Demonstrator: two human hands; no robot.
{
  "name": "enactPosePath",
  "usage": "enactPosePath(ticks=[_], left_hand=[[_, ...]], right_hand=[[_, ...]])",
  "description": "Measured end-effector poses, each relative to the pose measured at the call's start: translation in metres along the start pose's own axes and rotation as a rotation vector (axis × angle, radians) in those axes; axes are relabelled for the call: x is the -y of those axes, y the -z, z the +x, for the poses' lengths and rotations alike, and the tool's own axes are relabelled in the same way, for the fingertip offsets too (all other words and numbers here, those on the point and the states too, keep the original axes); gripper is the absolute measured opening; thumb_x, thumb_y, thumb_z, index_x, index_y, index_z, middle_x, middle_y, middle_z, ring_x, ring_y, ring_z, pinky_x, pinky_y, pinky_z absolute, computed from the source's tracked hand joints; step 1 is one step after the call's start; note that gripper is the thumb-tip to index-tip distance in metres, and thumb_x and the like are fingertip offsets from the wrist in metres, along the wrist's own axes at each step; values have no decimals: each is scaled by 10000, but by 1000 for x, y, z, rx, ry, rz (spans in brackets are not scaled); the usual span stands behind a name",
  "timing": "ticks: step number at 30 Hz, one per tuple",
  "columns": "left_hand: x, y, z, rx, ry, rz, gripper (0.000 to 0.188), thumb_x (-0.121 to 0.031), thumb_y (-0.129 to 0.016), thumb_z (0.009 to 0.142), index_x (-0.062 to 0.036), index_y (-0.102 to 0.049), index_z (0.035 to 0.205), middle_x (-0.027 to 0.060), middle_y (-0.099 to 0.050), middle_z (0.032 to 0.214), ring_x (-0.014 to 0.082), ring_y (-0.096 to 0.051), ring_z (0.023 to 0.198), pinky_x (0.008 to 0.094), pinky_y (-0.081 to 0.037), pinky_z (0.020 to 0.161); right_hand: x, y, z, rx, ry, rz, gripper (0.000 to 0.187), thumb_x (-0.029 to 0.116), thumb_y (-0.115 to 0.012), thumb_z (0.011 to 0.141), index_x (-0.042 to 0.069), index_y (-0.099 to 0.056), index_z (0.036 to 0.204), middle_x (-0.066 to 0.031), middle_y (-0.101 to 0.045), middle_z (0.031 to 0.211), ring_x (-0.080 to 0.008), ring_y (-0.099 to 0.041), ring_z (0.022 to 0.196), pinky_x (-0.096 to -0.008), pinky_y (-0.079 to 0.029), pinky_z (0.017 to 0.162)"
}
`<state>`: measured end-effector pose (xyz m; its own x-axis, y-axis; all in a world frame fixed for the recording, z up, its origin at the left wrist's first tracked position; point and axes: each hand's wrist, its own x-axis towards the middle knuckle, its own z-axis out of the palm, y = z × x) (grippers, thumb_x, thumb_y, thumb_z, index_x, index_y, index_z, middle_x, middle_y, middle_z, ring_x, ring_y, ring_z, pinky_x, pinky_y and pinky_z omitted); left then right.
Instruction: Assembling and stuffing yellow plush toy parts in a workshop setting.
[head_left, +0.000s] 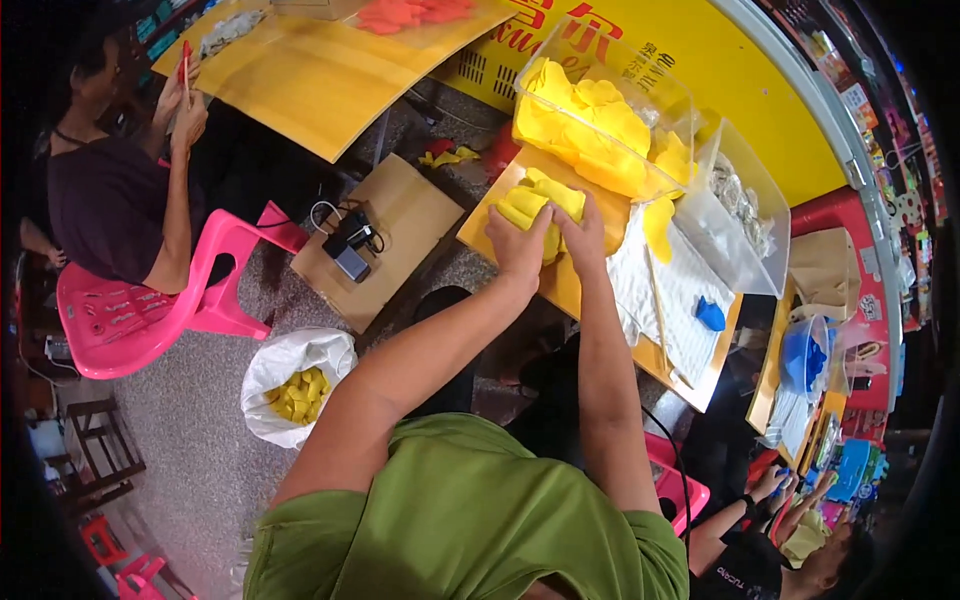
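Note:
My left hand and my right hand come together over the near side of a wooden board. Both are closed on a bundle of soft yellow pieces, which look folded or rolled; what they are made of I cannot tell. My fingers partly hide the bundle. Just beyond stands a clear plastic bin heaped with flat yellow pieces. Beside my right hand, a loose yellow piece hangs at the bin's edge over a white cloth.
A second clear bin holds crumpled pale material. On the cloth lie a thin stick and a blue piece. A white sack of yellow pieces stands on the floor, near cardboard. Other people sit left and lower right.

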<state>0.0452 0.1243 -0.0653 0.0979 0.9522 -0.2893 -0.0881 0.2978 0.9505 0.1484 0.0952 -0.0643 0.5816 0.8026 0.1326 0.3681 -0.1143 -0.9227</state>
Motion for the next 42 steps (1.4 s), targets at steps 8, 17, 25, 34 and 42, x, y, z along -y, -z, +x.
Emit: enactPosePath(ticks=[8, 17, 25, 34, 42], left_hand=[[15, 37, -9, 99, 38, -398, 785, -221, -791, 667, -10, -330, 1266, 144, -539, 1092, 241, -550, 1006, 343, -455, 851], [-3, 227, -92, -118, 96, -504, 677, -145, -752, 729, -37, -320, 1240, 110, -498, 1119, 197, -536, 1014, 329, -468, 864], [43, 407, -116, -465, 290, -737, 425, -147, -705, 806, -45, -450, 1129, 87, -588, 1000, 205, -610, 862, 362, -539, 701], [228, 561, -95, -624, 622, -306, 815, -451, -649, 795, -120, -231, 1412, 205, -416, 1313, 362, -446, 1182, 518, -431, 913], [246, 584, -106, -581, 606, 553, 1123, -415, -756, 642, -156, -27, 1457, 336, -146, 1400, 484, -241, 1263, 486, -224, 1060]], right_hand=[[14, -20, -49, 25, -52, 233, 419, 106, -661, 796, -18, -512, 1168, -103, -605, 1074, -182, -582, 957, -293, -462, 829], [90, -123, -171, 468, -46, 227, 397, 72, -639, 813, -16, -490, 1170, -101, -601, 1058, -168, -582, 949, -289, -463, 842], [76, -298, -255, 998, -54, -21, 505, 314, -680, 764, 12, -516, 1135, -175, -634, 1006, -304, -628, 917, -377, -484, 793], [11, -377, -277, 1226, 452, -777, 721, 387, -722, 722, 13, -426, 1263, -242, -473, 1256, -394, -431, 1187, -427, -346, 1002], [-19, -352, -247, 925, -211, -616, 937, 441, -754, 686, 88, -249, 1392, -193, -422, 1297, -392, -465, 1136, -529, -430, 868]])
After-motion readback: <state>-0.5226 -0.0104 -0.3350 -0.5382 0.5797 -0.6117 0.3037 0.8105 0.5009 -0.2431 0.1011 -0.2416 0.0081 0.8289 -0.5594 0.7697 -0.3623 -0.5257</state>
